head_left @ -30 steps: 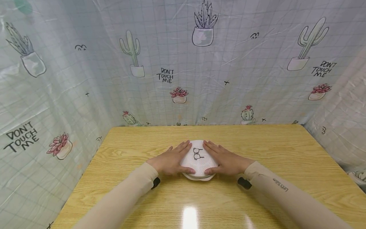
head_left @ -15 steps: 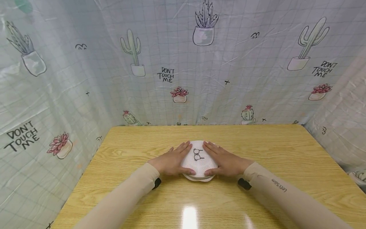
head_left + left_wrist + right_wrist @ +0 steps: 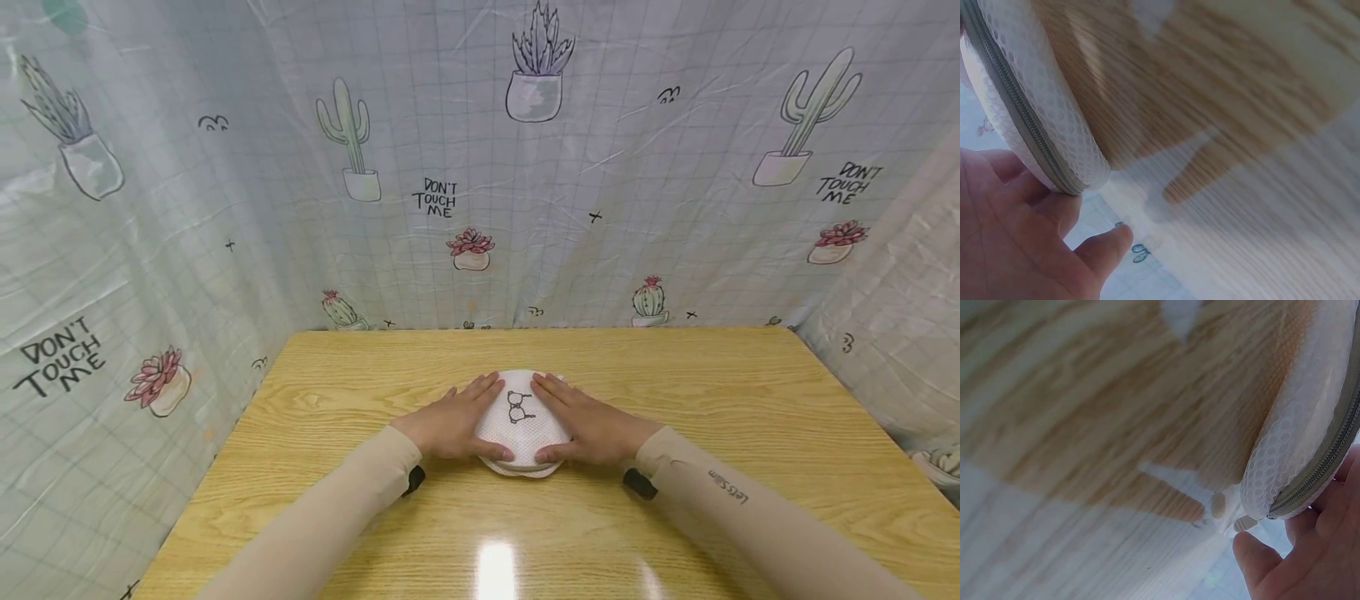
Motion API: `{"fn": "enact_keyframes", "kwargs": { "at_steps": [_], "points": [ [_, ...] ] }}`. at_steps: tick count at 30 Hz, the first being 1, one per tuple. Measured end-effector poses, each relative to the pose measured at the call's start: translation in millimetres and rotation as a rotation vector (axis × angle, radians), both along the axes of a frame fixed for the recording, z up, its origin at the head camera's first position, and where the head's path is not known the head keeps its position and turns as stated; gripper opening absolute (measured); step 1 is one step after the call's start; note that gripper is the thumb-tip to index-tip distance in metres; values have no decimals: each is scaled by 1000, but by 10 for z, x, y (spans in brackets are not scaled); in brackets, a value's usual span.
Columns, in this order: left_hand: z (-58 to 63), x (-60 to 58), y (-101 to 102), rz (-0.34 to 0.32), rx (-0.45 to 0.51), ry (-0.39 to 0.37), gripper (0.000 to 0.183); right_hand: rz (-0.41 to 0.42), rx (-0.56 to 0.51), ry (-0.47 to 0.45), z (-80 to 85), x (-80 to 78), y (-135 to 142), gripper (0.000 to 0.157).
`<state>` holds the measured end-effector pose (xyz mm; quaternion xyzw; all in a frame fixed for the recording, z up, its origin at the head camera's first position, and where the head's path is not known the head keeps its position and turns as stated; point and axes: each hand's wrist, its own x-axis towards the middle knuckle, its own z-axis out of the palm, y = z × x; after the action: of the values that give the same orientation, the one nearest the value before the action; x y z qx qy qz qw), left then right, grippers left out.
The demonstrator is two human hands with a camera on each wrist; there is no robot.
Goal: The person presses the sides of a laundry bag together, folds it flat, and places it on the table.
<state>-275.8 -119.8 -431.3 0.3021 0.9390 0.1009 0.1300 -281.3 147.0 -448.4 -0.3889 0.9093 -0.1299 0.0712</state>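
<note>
A white mesh bra wash bag (image 3: pixel 521 437), rounded, with a black bra drawing on top, lies in the middle of the wooden table. From its left side my left hand (image 3: pixel 453 425) rests on it, fingers straight and thumb toward the front edge. My right hand (image 3: pixel 592 427) lies on the opposite side in a mirrored pose. Along the bag's side runs a grey zipper (image 3: pixel 1019 100), seen in the left wrist view. In the right wrist view a small zip pull (image 3: pixel 1246 524) shows near a fingertip. The palms and the bag's underside are hidden.
The wooden table (image 3: pixel 360 367) reaches back to a hanging curtain (image 3: pixel 405 250) printed with cacti, which also closes off both sides. A bright reflection (image 3: pixel 497 567) lies on the table near its front. Dark wrist straps (image 3: pixel 640 482) sit under the sleeves.
</note>
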Motion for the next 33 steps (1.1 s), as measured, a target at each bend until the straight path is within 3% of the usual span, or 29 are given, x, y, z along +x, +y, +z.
{"fn": "enact_keyframes", "kwargs": {
  "at_steps": [19,33],
  "points": [
    [-15,-47,30,11,-35,-16,116,1,45,15,1,-11,-34,106],
    [-14,-14,39,1,-68,35,114,-26,46,27,-5,-6,-43,109]
  ]
}}
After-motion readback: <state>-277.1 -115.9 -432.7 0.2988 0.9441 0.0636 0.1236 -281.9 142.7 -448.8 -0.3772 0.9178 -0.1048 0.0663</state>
